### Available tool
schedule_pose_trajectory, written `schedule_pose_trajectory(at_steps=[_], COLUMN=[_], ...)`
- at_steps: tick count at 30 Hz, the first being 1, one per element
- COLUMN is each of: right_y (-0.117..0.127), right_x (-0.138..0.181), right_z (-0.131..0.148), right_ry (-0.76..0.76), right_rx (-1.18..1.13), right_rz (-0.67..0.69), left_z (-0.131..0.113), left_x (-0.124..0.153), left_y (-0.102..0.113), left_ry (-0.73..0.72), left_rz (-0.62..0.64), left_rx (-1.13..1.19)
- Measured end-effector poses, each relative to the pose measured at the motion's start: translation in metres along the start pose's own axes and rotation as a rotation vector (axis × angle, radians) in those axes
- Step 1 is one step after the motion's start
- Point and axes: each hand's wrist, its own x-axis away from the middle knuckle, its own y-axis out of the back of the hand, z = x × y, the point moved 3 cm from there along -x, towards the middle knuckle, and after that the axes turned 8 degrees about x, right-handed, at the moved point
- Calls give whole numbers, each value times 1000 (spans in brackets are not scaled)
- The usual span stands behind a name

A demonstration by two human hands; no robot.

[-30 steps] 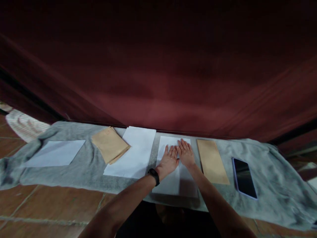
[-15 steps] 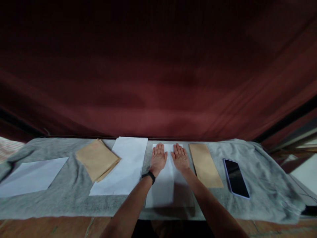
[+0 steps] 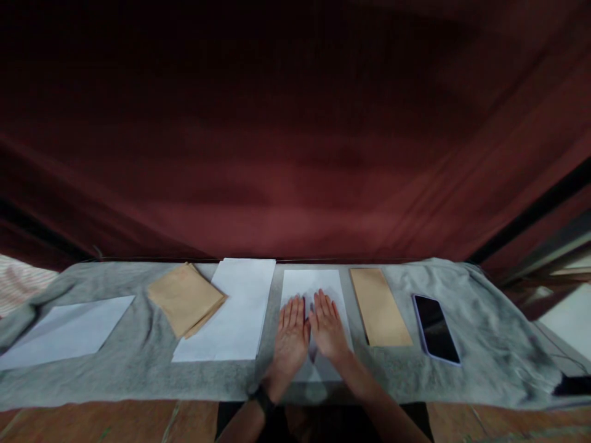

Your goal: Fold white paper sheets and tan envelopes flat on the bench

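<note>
A sheet of white paper (image 3: 314, 280) lies upright before me on the grey cloth. My left hand (image 3: 290, 335) rests flat on its left half, fingers stretched forward, a dark band on that wrist. Beside it my right hand (image 3: 329, 326) lies flat on the right half, fingers stretched as well. The thumbs are close together near the sheet's middle. Neither hand grips anything. Forearms and palms hide much of the paper's lower part.
Left of the sheet is a stack of white paper (image 3: 235, 314), overlapped by brown envelopes (image 3: 184, 295). Another white sheet (image 3: 69, 329) lies far left. To the right are a brown envelope (image 3: 381, 307) and a phone (image 3: 436, 329) on the grey cloth (image 3: 152, 381). A dark red curtain (image 3: 295, 184) hangs behind.
Both hands have slid toward me over the white sheet, from its far edge to its middle. The sheet's top is now uncovered, and the thumbs are closer together.
</note>
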Motion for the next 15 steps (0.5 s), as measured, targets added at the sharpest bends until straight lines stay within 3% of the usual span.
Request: schedule_pose_trajectory(at_steps=[5,15], right_y=[22,40], right_x=[55,78], right_z=[7,-20], right_ry=[35,9], right_rx=[3,98], right_rz=[-10,-1], left_z=[-12,8], left_x=[47,73], left_y=[8,28], left_ry=[-63,-2], left_rz=[3,-82], left_rx=[-32,-65])
